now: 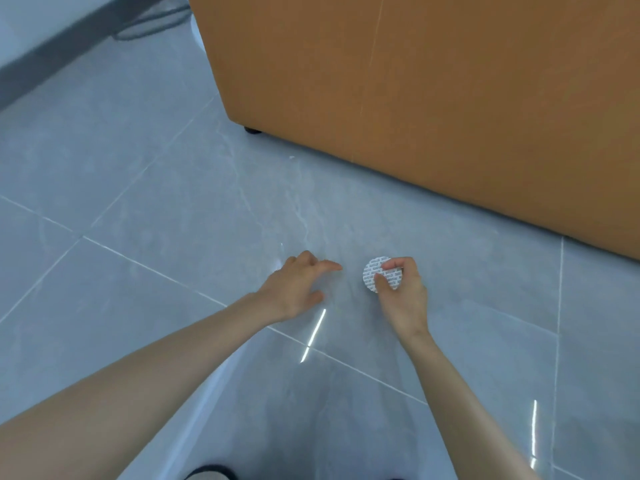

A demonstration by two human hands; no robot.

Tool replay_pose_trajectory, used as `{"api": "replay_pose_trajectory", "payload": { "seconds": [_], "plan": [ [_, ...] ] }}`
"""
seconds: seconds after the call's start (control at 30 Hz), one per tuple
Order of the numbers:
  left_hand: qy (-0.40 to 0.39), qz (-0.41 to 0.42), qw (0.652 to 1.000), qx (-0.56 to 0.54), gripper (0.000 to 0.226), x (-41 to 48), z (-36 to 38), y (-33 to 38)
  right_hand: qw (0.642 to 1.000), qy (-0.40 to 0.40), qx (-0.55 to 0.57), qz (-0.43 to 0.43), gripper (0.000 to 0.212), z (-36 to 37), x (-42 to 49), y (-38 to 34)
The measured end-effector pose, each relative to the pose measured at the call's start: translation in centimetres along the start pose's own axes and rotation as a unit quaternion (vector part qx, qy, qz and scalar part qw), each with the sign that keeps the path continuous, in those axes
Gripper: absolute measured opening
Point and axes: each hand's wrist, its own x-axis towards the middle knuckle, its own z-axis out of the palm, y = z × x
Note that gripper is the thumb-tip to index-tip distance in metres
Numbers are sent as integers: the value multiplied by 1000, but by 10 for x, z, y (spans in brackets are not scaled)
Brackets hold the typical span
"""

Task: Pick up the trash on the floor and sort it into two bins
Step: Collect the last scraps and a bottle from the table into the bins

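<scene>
A small round white disc with fine printed text (372, 273) is pinched between the thumb and fingers of my right hand (401, 292), just above the grey tiled floor. My left hand (298, 289) hovers a short way to its left, fingers spread and loosely curled, holding nothing. Neither bin is in view.
A large orange-brown cabinet (433, 98) on small black feet fills the upper right, close behind my hands. A dark baseboard (52, 53) and cables run along the far left wall. Glossy grey floor tiles (138, 202) stretch to the left. My shoe tip (207, 474) shows at the bottom edge.
</scene>
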Motion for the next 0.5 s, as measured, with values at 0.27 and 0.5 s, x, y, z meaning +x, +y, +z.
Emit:
{"api": "replay_pose_trajectory", "payload": {
  "seconds": [0.27, 0.5],
  "plan": [
    [47, 62, 991, 113, 8, 8, 18, 3, 999, 16, 28, 32, 14, -7, 0, 6],
    [22, 71, 997, 29, 16, 24, 15, -13, 999, -2, 18, 28, 15, -2, 12, 3]
  ]
}}
